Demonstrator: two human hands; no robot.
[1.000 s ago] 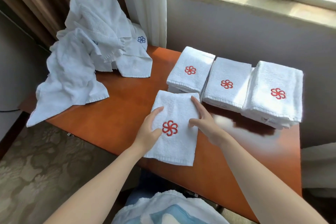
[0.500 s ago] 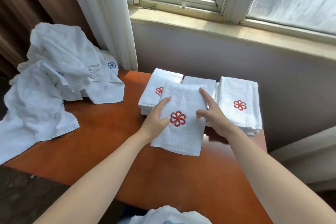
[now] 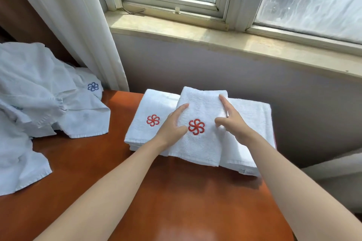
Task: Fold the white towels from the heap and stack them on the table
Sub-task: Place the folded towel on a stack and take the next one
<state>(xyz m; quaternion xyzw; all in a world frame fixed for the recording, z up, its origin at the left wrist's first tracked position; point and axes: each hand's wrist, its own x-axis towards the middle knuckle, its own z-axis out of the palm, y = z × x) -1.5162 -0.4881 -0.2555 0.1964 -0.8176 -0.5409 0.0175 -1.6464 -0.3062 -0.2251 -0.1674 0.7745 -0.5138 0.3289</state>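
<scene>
The left hand lies flat on the near-left part of the folded towel, fingers straight and pointing away, thumb beside the red flower emblem. The right hand mirrors it on the towel's right edge, fingers spread and straight, so neither hand grips. They press and steer.

The towel sits over the middle of the row on the orange-brown table, overlapping the left stack and the right stack, and a little askew. Whatever it rests on is hidden.

The step seems to be seating it on its pile. To do it well, I would square the edges with the neighbouring stacks, keep both palms down while nudging (terry drags and bunches easily), then smooth outward from the emblem before lifting off.

Further left, the unfolded heap spills over the table edge, so more remains. Behind are the curtain and window sill.
</scene>
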